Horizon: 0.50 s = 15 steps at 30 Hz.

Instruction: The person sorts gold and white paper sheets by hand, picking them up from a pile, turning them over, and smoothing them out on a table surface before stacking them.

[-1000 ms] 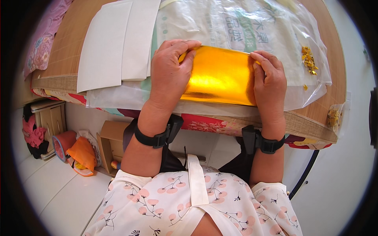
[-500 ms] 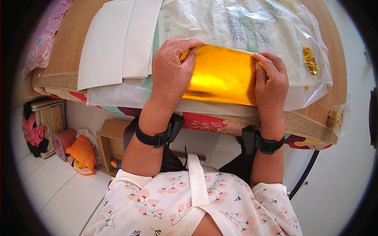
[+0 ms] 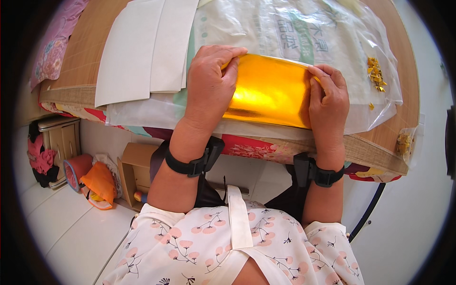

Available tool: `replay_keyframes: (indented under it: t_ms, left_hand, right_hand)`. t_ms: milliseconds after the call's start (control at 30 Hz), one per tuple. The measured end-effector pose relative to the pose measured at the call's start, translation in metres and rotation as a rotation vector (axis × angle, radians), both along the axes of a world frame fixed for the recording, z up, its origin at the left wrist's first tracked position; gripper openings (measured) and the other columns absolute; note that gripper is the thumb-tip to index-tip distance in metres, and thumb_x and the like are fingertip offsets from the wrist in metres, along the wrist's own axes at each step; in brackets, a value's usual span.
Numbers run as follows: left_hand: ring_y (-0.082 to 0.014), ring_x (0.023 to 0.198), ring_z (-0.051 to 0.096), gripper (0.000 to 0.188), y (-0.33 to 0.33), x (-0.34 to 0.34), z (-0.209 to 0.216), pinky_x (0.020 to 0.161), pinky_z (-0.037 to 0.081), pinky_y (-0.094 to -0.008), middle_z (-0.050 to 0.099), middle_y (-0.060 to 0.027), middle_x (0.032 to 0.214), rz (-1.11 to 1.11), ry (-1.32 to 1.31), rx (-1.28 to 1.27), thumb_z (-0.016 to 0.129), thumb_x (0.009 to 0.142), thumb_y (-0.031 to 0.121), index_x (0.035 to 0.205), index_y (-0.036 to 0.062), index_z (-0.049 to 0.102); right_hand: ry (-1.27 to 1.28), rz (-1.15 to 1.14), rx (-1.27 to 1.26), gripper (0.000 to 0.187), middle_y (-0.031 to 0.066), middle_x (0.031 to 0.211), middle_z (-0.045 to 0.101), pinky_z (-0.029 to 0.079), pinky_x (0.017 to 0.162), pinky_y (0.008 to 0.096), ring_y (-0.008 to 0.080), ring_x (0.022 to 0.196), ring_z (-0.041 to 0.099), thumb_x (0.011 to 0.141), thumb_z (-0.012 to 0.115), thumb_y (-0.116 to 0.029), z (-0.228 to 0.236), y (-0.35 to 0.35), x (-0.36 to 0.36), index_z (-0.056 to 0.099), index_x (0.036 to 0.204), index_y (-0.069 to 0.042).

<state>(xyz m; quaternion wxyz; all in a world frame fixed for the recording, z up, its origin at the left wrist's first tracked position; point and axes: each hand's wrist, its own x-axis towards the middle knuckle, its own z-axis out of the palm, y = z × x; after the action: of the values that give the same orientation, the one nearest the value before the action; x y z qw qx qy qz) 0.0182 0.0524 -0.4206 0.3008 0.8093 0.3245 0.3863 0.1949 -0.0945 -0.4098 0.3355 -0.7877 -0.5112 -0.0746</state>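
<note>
A sheet of shiny gold foil paper (image 3: 270, 90) lies between my hands, over a clear plastic sheet near the table's front edge. My left hand (image 3: 213, 76) pinches its upper left corner between thumb and fingers. At the upper right corner, my right hand (image 3: 328, 88) grips the sheet the same way. A thin white edge shows along the far side of the foil; whether the paper is folded there I cannot tell. Both wrists wear black straps.
White paper sheets (image 3: 128, 57) lie overlapped left of my hands. Beneath is a printed plastic bag (image 3: 247, 31). Small gold foil scraps (image 3: 375, 73) sit to the right. A clear pouch (image 3: 404, 142) hangs at the table's right corner. An open cardboard box (image 3: 135, 164) stands on the floor.
Almost nothing differs. Both hands and the gold paper keep the same hold, and the whole view has shifted very slightly.
</note>
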Motion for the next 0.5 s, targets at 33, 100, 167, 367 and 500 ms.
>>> replay_keyframes:
  t_ms: [33,100,167,367,500]
  left_hand:
    - [-0.0287,0.1,0.063,0.018,0.0001,0.0003,-0.0004,0.09,0.052,-0.0371,0.074,-0.0114,0.1,-0.002,0.0,0.012,0.066,0.088,-0.002,0.101,0.0029,0.078]
    - [-0.0291,0.101,0.063,0.018,-0.0001,0.0001,-0.0008,0.09,0.051,-0.0372,0.074,-0.0111,0.1,0.005,0.004,0.011,0.066,0.088,-0.002,0.1,0.0026,0.077]
    - [-0.0295,0.101,0.063,0.017,-0.0001,-0.0014,-0.0015,0.091,0.051,-0.0373,0.074,-0.0109,0.1,0.014,0.011,0.009,0.066,0.088,-0.002,0.099,0.0024,0.077]
    - [-0.0252,0.104,0.064,0.02,0.0005,-0.0032,0.0008,0.094,0.051,-0.0321,0.074,-0.009,0.109,0.003,0.081,0.012,0.066,0.09,-0.001,0.106,0.0045,0.077]
    - [-0.0249,0.107,0.06,0.019,-0.0004,-0.0035,-0.0003,0.095,0.049,-0.032,0.071,-0.0074,0.109,0.032,0.107,0.062,0.068,0.089,0.0,0.105,0.0052,0.077]
  right_hand:
    - [0.0,0.001,0.0,0.017,0.0105,0.108,0.069,0.055,0.086,0.0364,0.0286,0.1,0.065,0.091,0.064,0.002,0.0001,-0.0002,0.0,0.073,0.105,0.0]
    - [-0.014,0.009,-0.001,0.017,0.0109,0.109,0.068,0.055,0.087,0.0367,0.0287,0.101,0.065,0.092,0.063,0.002,0.0003,-0.0001,-0.0005,0.072,0.106,0.0]
    - [-0.012,0.013,-0.002,0.017,0.011,0.109,0.068,0.055,0.087,0.0367,0.0288,0.102,0.065,0.092,0.063,0.002,0.0,0.0001,-0.0016,0.072,0.106,0.0]
    - [-0.001,0.011,-0.007,0.018,0.0115,0.11,0.068,0.054,0.088,0.0369,0.0297,0.102,0.064,0.092,0.063,0.002,0.001,0.0004,-0.0029,0.073,0.107,0.0]
    - [-0.032,0.019,-0.008,0.018,0.0124,0.11,0.068,0.054,0.089,0.037,0.03,0.102,0.064,0.092,0.063,0.002,0.0003,-0.0003,-0.0027,0.073,0.107,0.001]
